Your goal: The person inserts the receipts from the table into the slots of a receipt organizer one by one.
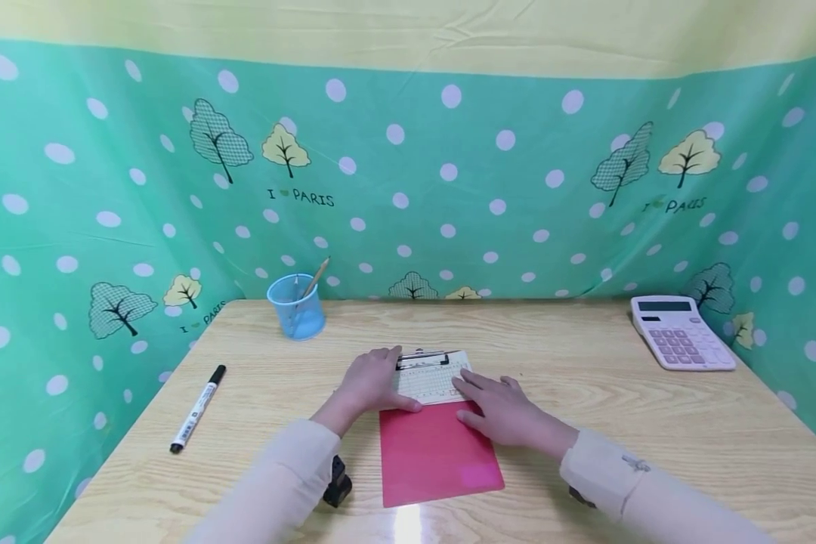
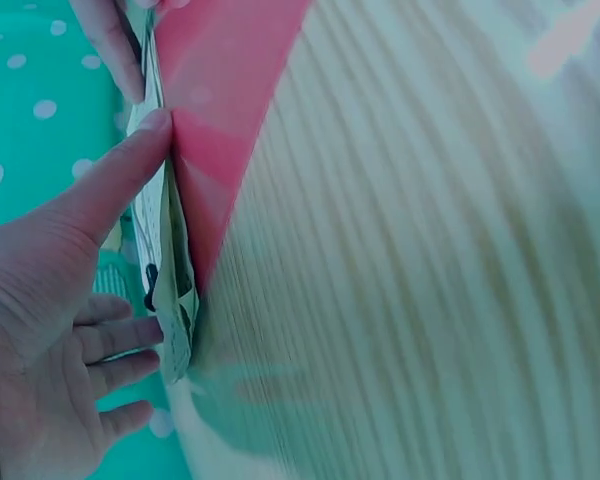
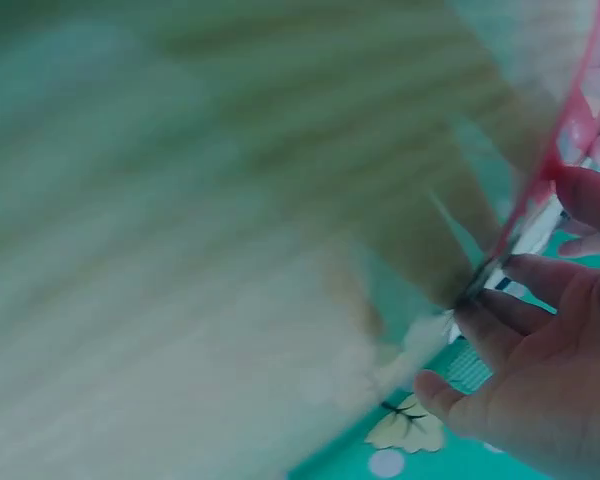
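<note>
A red clipboard (image 1: 438, 453) lies on the table with its metal clip (image 1: 423, 363) at the far end. Printed paper (image 1: 430, 385) covers only the upper part of the board; from the side, in the left wrist view, its layers (image 2: 170, 240) look folded and slightly raised. My left hand (image 1: 372, 381) presses at the left side of the paper, thumb along the near edge and fingers spread up by the clip. On the right side, my right hand (image 1: 499, 410) rests with extended fingertips on the paper and its thumb over the red board.
A blue mesh pen cup (image 1: 299, 310) holding a pencil (image 1: 318, 273) stands at the back left. A marker (image 1: 199, 408) lies at the left, and a pink calculator (image 1: 681, 332) sits at the back right. A dotted green curtain (image 1: 449, 196) hangs behind the wooden table (image 1: 557, 340).
</note>
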### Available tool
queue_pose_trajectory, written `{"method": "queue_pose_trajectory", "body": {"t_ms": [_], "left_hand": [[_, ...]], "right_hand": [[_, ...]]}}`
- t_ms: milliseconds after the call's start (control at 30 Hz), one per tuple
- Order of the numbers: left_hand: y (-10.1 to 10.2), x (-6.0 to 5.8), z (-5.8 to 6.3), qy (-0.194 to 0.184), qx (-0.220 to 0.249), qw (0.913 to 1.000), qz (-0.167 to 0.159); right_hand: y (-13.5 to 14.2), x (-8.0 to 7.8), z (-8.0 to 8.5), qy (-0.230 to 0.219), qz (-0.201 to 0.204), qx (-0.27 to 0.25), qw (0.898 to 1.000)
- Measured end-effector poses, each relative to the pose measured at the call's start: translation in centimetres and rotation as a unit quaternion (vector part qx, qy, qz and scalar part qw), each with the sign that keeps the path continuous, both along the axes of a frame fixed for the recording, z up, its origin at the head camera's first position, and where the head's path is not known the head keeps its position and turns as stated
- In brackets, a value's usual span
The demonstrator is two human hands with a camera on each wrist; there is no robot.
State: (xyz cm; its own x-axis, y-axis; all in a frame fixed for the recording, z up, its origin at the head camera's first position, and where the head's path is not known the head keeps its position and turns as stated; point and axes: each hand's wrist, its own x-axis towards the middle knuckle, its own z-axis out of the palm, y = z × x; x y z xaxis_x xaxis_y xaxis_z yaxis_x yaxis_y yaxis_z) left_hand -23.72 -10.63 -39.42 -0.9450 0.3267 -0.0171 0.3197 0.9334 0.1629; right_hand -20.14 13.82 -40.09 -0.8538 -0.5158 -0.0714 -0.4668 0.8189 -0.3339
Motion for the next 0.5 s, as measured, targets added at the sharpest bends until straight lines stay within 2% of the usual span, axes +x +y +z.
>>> {"method": "queue_pose_trajectory", "body": {"t_ms": [133, 333, 500], "left_hand": [[1.3, -0.1, -0.2, 0.005, 0.005, 1.0, -0.003], [3.2, -0.3, -0.3, 0.024, -0.016, 0.9996, -0.008], [4.7, -0.6, -0.2, 0.022, -0.02, 0.9995, -0.011]], "right_hand": [[1.7, 0.3, -0.2, 0.008, -0.002, -0.006, 1.0], [3.6, 0.4, -0.1, 0.009, -0.005, -0.003, 1.0], [5.0, 0.5, -0.1, 0.011, -0.008, 0.002, 1.0]]}}
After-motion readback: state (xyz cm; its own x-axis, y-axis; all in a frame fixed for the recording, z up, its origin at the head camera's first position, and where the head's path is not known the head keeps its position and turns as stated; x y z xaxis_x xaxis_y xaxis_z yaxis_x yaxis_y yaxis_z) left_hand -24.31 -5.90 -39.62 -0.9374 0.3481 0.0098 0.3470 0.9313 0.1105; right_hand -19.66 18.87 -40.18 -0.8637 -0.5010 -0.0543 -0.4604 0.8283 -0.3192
